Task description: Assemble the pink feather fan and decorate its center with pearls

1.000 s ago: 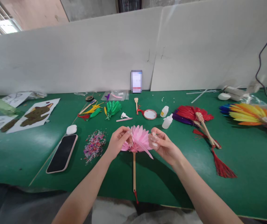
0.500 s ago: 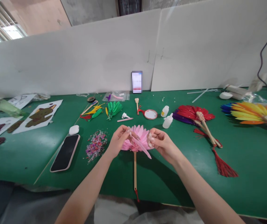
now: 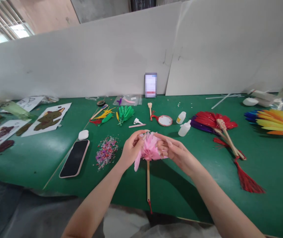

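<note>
A pink feather fan [image 3: 150,150] lies before me, its wooden stick pointing towards me and ending in a red cord. Over the fan's left side, my left hand [image 3: 134,145] is closed in a pinch on a loose pink feather [image 3: 137,162], whose broad end hangs below the fingers. My right hand [image 3: 172,148] is above the fan's right side, fingers apart and partly stretched towards the left fingertips. I see nothing held in it. Both hands cover parts of the fan's feathers.
Two small white bottles [image 3: 184,128] stand beyond my right hand. Left of the fan are colourful flakes [image 3: 106,152] and a dark phone [image 3: 75,159]. Green feathers [image 3: 125,114] and a small round mirror-like disc [image 3: 165,120] lie farther back. A red feather fan [image 3: 212,120] rests to the right.
The pink feather in my left hand has swung from pointing right to hanging down at the left. My right hand has moved in closer and its fingers have stretched out. The view has shifted slightly.
</note>
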### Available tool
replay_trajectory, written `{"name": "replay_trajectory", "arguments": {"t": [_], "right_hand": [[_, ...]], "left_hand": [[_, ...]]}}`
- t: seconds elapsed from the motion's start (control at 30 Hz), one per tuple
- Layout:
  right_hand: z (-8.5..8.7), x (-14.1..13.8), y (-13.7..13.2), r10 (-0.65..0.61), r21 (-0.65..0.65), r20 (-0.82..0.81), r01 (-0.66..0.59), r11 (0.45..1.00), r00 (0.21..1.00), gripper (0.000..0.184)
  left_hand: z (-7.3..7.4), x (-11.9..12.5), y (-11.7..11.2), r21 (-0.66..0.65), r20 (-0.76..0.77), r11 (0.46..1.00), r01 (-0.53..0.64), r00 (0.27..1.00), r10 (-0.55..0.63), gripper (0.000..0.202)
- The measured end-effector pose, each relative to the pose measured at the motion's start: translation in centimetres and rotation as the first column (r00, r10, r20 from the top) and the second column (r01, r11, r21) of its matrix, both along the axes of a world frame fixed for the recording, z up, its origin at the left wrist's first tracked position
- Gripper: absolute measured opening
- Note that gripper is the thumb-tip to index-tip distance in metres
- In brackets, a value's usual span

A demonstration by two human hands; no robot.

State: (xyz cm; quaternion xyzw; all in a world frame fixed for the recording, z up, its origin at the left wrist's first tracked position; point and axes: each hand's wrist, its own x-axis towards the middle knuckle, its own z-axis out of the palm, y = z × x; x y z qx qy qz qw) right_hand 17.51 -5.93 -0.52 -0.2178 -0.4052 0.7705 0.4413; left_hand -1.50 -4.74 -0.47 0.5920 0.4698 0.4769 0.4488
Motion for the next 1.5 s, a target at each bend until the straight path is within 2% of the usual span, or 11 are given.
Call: {"name": "replay_trajectory", "arguments": {"t": [0.2, 0.33, 0.53, 0.7, 0.83, 1.0, 1.2, 1.33, 1.5], "right_hand": [[0.0, -0.2, -0.1, 0.061, 0.039, 0.028, -0.062, 0.997, 0.998, 0.044], [0.4, -0.4, -0.3, 0.066, 0.126, 0.149, -0.085, 0.988, 0.987, 0.043], [0.3, -0.7, -0.6, 0.038, 0.266, 0.303, -0.123, 0.956, 0.952, 0.052], [0.2, -1.0, -0.9, 0.038, 0.303, 0.364, -0.157, 0.94, 0.931, 0.057], [0.1, -1.2, -1.1, 0.056, 0.306, 0.373, -0.18, 0.935, 0.926, 0.061], [0.2, -1.2, -1.2, 0.129, 0.256, 0.247, -0.193, 0.947, 0.961, 0.06], [0.4, -1.2, -0.8, 0.139, 0.042, 0.022, -0.14, 0.989, 0.99, 0.067], [1.0, -1.0, -0.6, 0.103, -0.085, -0.008, -0.104, 0.991, 0.995, 0.074], [1.3, -0.7, -0.4, 0.08, -0.113, -0.055, -0.086, 0.99, 0.995, 0.072]], "left_hand": [[0.1, -0.1, -0.2, 0.051, -0.163, 0.999, -0.007, 0.987, 0.015, 0.026], [-0.2, -0.1, -0.1, 0.091, -0.214, 0.996, -0.011, 0.976, 0.031, 0.026], [-0.4, -0.1, -0.1, 0.121, -0.233, 0.992, -0.026, 0.971, 0.053, 0.025], [-0.2, -0.2, -0.2, 0.149, -0.195, 0.988, -0.046, 0.978, 0.074, 0.021], [-0.1, -0.2, -0.1, 0.123, -0.141, 0.99, -0.075, 0.986, 0.092, 0.017], [-0.1, -0.3, 0.0, 0.042, -0.089, 0.993, -0.111, 0.989, 0.114, 0.018], [-0.4, -0.3, 0.2, -0.101, 0.107, 0.994, -0.048, 0.993, 0.059, 0.02], [-0.6, -0.3, 0.4, -0.162, 0.231, 0.987, -0.022, 0.971, 0.06, 0.024], [-0.4, -0.3, 0.4, -0.15, 0.233, 0.988, -0.028, 0.97, 0.063, 0.03]]}}
